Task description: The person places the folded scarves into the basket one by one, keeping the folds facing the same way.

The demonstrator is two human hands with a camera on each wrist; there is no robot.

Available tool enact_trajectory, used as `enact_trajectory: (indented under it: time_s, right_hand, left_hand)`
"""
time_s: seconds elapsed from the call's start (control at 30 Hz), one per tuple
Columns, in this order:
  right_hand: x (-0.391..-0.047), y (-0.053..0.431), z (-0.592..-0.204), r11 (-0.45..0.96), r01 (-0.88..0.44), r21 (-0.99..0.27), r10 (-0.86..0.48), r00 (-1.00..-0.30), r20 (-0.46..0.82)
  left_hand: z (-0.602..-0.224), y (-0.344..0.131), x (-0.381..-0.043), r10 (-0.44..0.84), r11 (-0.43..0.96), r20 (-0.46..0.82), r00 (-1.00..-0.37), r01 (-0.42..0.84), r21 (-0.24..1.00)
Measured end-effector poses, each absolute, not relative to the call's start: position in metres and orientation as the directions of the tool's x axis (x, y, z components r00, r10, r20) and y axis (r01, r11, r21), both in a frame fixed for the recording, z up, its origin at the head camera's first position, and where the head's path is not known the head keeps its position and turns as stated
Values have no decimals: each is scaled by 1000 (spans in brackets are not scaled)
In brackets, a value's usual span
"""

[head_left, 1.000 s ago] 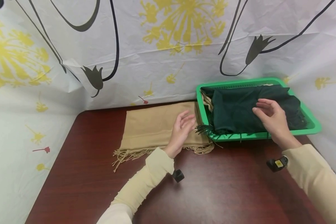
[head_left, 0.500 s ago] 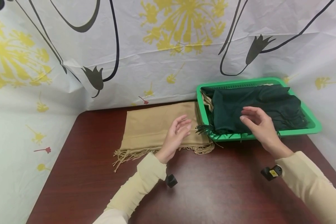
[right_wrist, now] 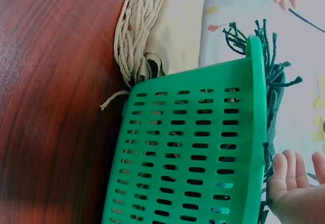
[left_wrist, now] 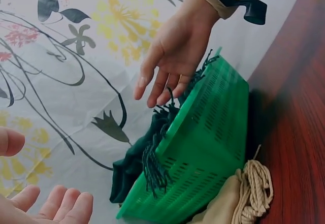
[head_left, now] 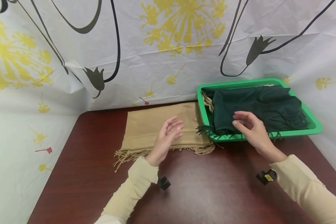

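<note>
A dark green fringed scarf (head_left: 268, 102) lies folded in a green plastic basket (head_left: 310, 130), some fringe hanging over the front rim. Over the basket's front edge hovers my right hand (head_left: 250, 129), fingers loosely bent and nothing in them. To its left, a folded tan scarf (head_left: 151, 127) lies flat on the table, its fringe toward me. My left hand (head_left: 165, 138) hangs above this scarf's front part, fingers relaxed, holding nothing. In the left wrist view the right hand (left_wrist: 177, 51) appears above the basket rim, palm showing.
The dark red wooden table (head_left: 201, 186) stretches toward me. A white patterned sheet (head_left: 145, 71) rises behind the table and at both sides. Some tan cloth (head_left: 208, 102) shows inside the basket at its left end. A small black device sits at each wrist.
Both hands have drawn back toward me and to the left. The right hand has moved from over the green scarf's middle to the basket's front edge. Scarves and basket stay in place.
</note>
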State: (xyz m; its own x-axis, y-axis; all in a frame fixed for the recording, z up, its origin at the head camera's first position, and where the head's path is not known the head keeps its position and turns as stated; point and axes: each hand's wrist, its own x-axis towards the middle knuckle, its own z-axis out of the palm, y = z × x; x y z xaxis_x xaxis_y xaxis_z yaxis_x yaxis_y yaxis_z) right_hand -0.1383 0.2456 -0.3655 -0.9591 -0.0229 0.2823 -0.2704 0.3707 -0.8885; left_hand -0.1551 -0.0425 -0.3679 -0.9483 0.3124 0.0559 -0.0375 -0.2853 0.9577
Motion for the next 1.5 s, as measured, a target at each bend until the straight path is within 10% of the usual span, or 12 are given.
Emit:
enact_trajectory:
  time_s: [1.5]
  right_hand:
    - [-129,204,-371,213,-249,-945,-158,-963,218]
  left_hand:
    - [-386,-113,-151,132,-218,15,-991,-14,976]
